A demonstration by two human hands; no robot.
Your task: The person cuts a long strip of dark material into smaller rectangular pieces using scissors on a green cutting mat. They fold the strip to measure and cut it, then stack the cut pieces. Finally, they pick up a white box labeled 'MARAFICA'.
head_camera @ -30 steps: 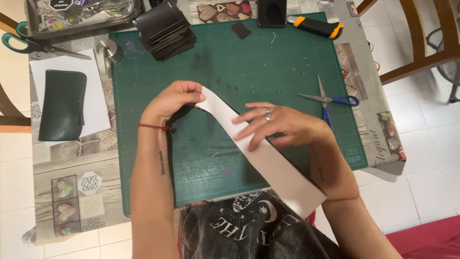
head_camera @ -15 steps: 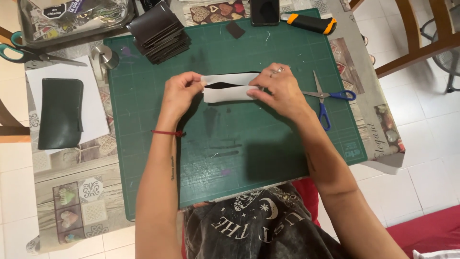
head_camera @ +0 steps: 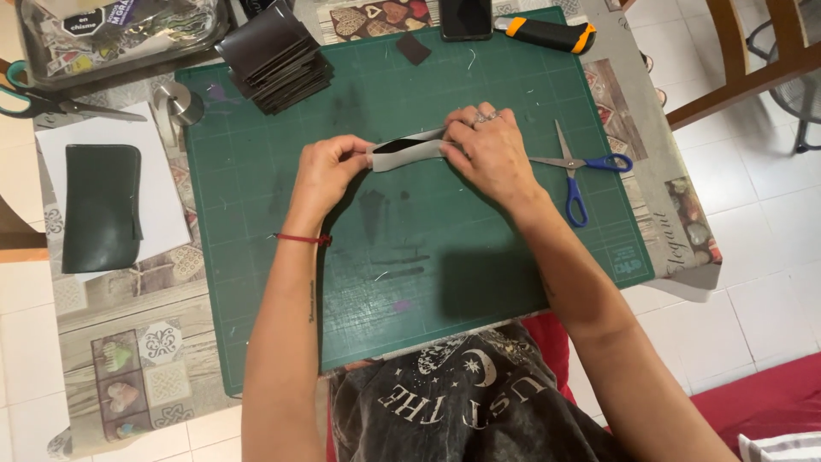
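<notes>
A pale grey strip of leather (head_camera: 409,154), folded over on itself with a dark gap between its layers, lies across the upper middle of the green cutting mat (head_camera: 410,282). My left hand (head_camera: 329,167) pinches the folded left end. My right hand (head_camera: 492,150), with a ring on one finger, presses down on the right end and covers it. Blue-handled scissors (head_camera: 575,171) lie on the mat just right of my right hand.
A stack of dark leather squares (head_camera: 275,53) sits at the mat's far left corner, by a small metal weight (head_camera: 178,101). A dark pouch (head_camera: 103,205) lies on white paper (head_camera: 162,171) at left. An orange-and-black cutter (head_camera: 547,34), a phone (head_camera: 466,17), green-handled scissors (head_camera: 34,98) and a clear tray (head_camera: 120,34) line the far edge.
The long strip, laid out diagonally a second ago, is now folded into a short loop. Both hands have moved up the mat and closed in on its ends.
</notes>
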